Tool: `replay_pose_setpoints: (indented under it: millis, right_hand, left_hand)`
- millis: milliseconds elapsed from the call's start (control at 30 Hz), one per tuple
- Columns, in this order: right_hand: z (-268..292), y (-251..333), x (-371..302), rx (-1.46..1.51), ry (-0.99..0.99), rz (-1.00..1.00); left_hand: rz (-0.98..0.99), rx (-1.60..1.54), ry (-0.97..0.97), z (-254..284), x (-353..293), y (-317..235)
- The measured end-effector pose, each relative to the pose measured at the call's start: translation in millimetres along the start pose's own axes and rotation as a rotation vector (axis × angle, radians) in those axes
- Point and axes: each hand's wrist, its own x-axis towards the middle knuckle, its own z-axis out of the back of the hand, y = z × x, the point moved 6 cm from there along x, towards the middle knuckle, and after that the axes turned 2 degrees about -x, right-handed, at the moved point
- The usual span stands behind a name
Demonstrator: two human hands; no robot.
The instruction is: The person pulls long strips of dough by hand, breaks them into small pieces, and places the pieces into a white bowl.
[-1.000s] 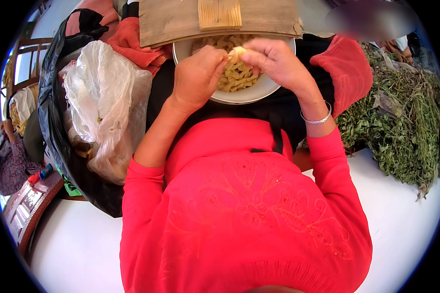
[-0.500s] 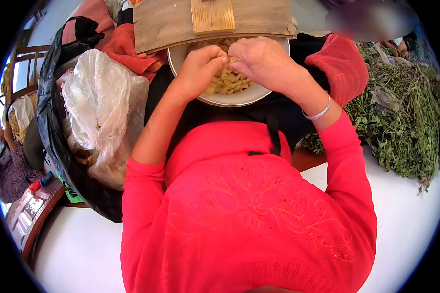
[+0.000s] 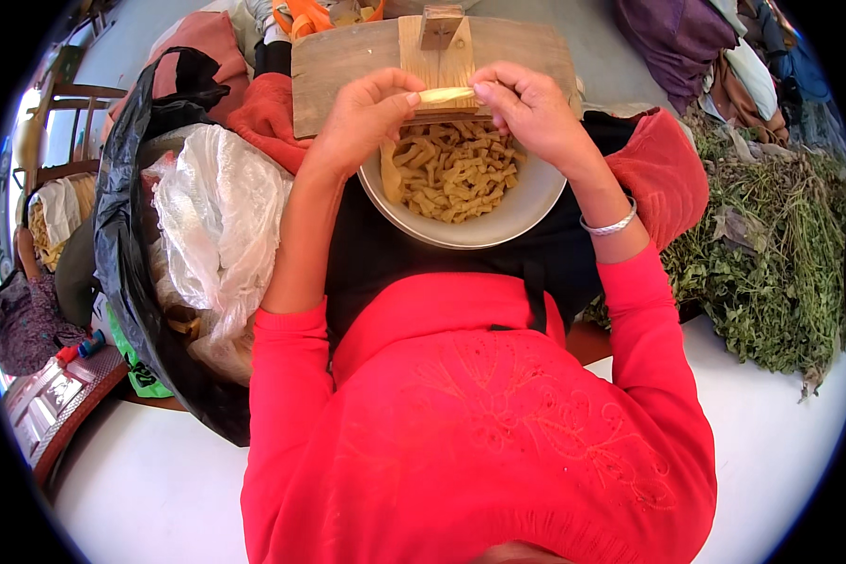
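A pale yellow strip (image 3: 446,95), whose exact kind I cannot tell, runs level between my hands at the near edge of a wooden board (image 3: 343,66). My left hand (image 3: 368,117) pinches its left end between thumb and fingers. At the other end, my right hand (image 3: 533,108) grips it with thumb and forefinger; a braided silver bracelet circles that wrist. Just below and nearer me, a metal bowl (image 3: 465,242) rests on my lap. It holds many tan-yellow strips (image 3: 456,179), and the board overhangs its far part.
A small wooden block (image 3: 440,28) stands up from the board. To the left, a black plastic bag (image 3: 127,244) holds a clear plastic bag (image 3: 221,216). Cut green plants (image 3: 771,254) are heaped at right. Another person's patterned sleeve (image 3: 33,324) appears at far left.
My hands were close together over the bowl; now they are farther apart, with the strip in plain sight between them. The view has shifted, showing more of the bowl's contents and the block.
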Motion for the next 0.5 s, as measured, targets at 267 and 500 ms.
replay_pose_setpoints:
  millis: [267, 500]
  right_hand:
    - [-3, -17, 28, -0.429, -0.089, 0.158]
    - [-10, -16, -3, -0.172, -0.130, 0.249]
  left_hand:
    - [-0.110, 0.344, -0.158, 17, 34, 14]
    - [-0.218, 0.167, -0.341, 26, 22, 29]
